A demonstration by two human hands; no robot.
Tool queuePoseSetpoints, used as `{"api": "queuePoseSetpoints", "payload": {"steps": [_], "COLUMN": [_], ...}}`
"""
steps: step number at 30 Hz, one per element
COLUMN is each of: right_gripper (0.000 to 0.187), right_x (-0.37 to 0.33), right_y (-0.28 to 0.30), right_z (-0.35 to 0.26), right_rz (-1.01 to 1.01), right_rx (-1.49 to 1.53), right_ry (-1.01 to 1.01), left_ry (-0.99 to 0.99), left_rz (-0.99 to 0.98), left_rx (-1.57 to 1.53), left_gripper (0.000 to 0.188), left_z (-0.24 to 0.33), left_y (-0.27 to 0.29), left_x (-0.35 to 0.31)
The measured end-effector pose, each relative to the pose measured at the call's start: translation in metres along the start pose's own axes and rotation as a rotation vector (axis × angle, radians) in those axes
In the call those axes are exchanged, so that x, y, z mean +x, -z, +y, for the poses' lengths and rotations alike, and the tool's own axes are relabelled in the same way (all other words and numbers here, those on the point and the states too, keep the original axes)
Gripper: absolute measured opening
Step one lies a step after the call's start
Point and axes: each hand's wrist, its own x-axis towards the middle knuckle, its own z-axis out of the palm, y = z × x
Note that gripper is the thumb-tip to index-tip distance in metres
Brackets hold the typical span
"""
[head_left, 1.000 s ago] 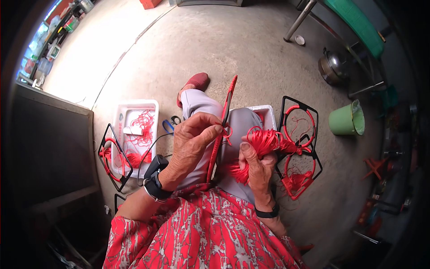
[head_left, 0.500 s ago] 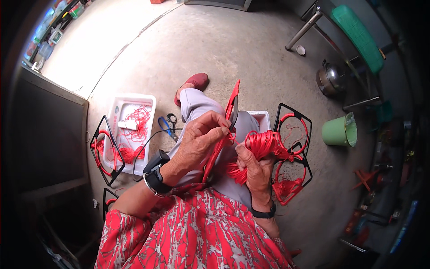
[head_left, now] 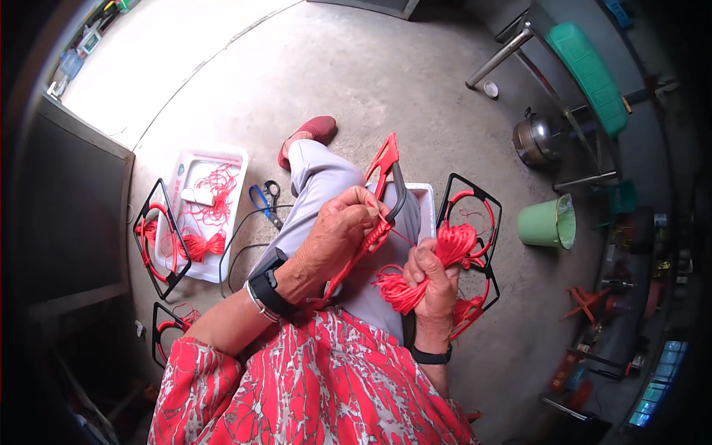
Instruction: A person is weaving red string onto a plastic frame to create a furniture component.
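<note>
While right hand (head_left: 433, 279) clamps a red cord bundle (head_left: 455, 241), left hand (head_left: 343, 222) pinches a strand (head_left: 403, 236), end hidden

Concrete floor (head_left: 193, 59) blown out at 10–11 o'clock, light enters there; dim at 3–5 and 7–9. Steel pot (head_left: 535, 141) glints at 2. Fisheye bends edges, rim black.

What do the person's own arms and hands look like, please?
The left hand and right hand are ungloved. The left wears a chunky black strap and a thin pale bangle; the right, a black wristband. The left sleeve is loose, red with a grey branching pattern.
</note>
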Motion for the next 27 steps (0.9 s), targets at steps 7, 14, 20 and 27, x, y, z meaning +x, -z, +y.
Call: {"api": "queuePoseSetpoints", "payload": {"steps": [7, 14, 20, 27], "right_gripper": [0.011, 0.017, 0.018, 0.018], "right_x": [0.004, 0.012, 0.019, 0.027], "right_y": [-0.004, -0.029, -0.043, -0.055], "right_z": [-0.009, -0.01, -0.009, -0.027], "right_rz": [-0.063, -0.053, -0.101, -0.211], "right_rx": [-0.132, -0.076, 0.041, -0.104], "right_ry": [0.044, 0.162, 0.088, 0.069], "left_ry": [0.047, 0.178, 0.217, 0.214], "left_rz": [-0.084, -0.161, -0.157, -0.186], "left_rx": [-0.047, 0.042, -0.044, -0.081], "left_gripper": [0.019, 0.032, 0.032, 0.031], "left_z": [0.008, 0.012, 0.005, 0.008], "left_y": [0.005, 0.011, 0.015, 0.018], "left_x": [-0.003, -0.012, -0.009, -0.012]}}
